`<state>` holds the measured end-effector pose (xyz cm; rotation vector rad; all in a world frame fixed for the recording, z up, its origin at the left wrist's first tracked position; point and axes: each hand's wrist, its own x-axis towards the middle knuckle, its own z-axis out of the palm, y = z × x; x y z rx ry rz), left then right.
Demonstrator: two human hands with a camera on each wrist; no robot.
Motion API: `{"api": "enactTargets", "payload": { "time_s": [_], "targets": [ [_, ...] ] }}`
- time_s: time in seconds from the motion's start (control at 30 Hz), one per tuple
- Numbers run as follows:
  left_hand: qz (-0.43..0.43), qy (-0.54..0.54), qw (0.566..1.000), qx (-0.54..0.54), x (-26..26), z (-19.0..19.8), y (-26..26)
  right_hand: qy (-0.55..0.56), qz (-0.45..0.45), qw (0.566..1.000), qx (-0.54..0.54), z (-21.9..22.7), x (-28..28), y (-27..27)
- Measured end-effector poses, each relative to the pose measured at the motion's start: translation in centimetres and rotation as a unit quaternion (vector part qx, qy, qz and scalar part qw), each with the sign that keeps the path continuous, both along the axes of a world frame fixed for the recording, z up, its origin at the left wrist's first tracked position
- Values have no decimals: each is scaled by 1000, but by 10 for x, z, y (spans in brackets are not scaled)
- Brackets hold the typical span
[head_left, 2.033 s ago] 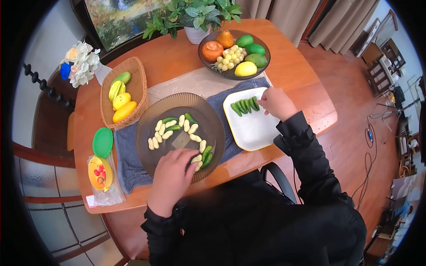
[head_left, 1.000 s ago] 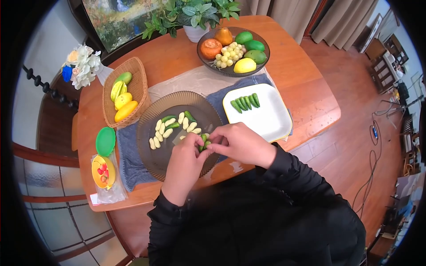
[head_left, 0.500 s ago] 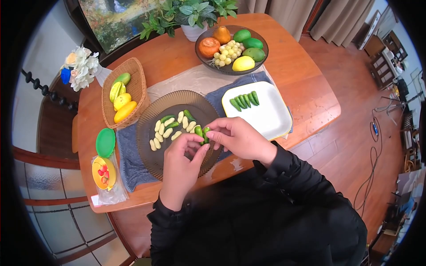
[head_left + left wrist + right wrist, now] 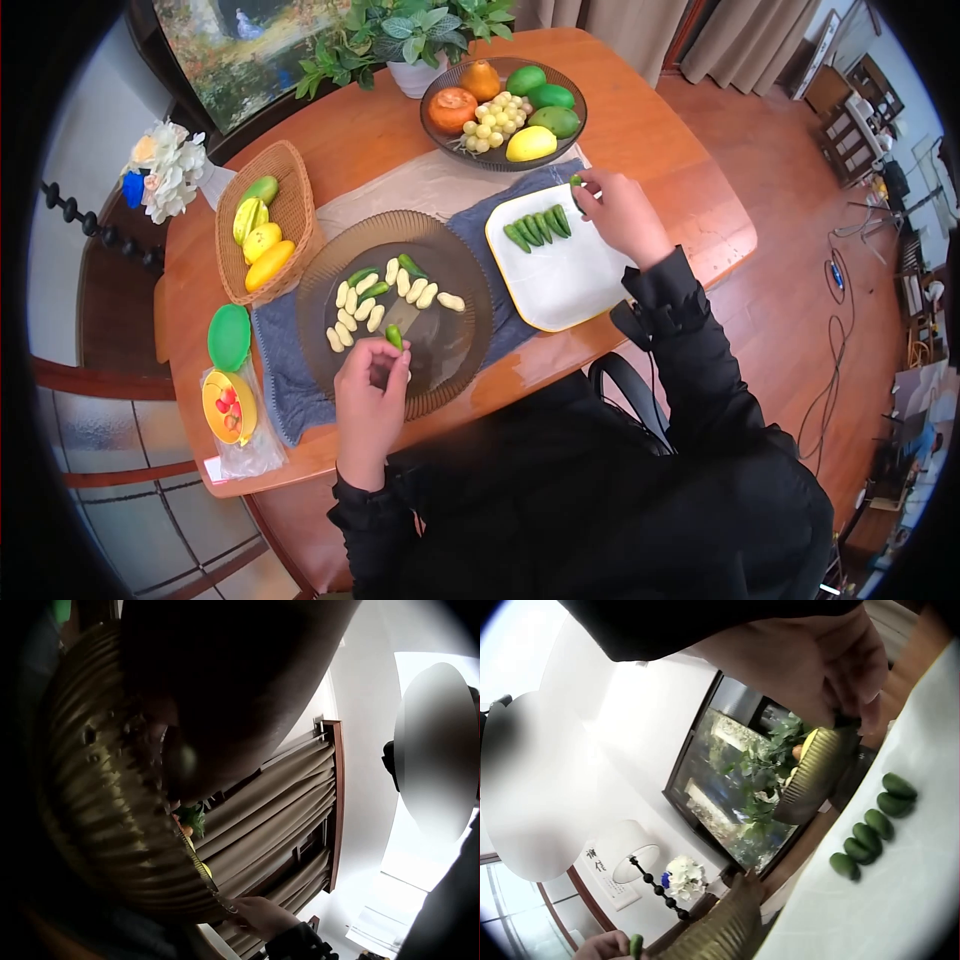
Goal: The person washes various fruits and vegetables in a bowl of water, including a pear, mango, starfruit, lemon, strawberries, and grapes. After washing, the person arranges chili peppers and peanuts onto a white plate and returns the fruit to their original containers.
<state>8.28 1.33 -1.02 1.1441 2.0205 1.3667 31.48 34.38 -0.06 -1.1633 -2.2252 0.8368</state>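
Note:
In the head view my left hand pinches a small green cucumber between thumb and fingers, over the near part of a ribbed brown glass bowl. Peanuts in their shells and a few more small cucumbers lie inside that bowl. To the right, my right hand is above the far right edge of a white tray with a yellow rim, pinching another small cucumber. Several cucumbers lie side by side on the tray. The left wrist view is dark, mostly the bowl's side.
Beyond the tray stands a dark fruit bowl with grapes and other fruit. A wicker basket of yellow and green fruit is at the left, with a green lid and a yellow bowl nearer. A blue towel lies under the glass bowl.
Both hands were together over the bowl with cucumbers between them. The right hand has since moved right to the tray with one cucumber; the left keeps one and has moved slightly left and down.

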Motion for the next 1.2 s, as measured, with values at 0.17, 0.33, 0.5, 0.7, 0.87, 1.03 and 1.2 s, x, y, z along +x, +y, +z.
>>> {"api": "enactTargets", "payload": {
  "time_s": [0.17,0.33,0.5,0.7,0.87,1.03,1.2],
  "targets": [
    [3,34,999,10,1,-6,3,-166,-11,984,59,-33,4,24],
    [0,18,1000,0,2,-7,3,-223,14,974,-39,-28,-5,26],
    [-4,17,1000,-2,3,-4,4,-217,25,975,-41,-24,-8,26],
    [-13,40,999,9,4,-2,5,-223,42,973,-44,-18,-9,25],
    [-19,18,999,-46,2,2,3,-222,16,972,-71,-15,-2,26],
    [-25,19,1000,3,4,-3,6,-141,42,986,-82,11,-9,4],
    [-49,-52,997,18,18,16,17,65,256,940,-215,44,-47,-82]
  ]
}}
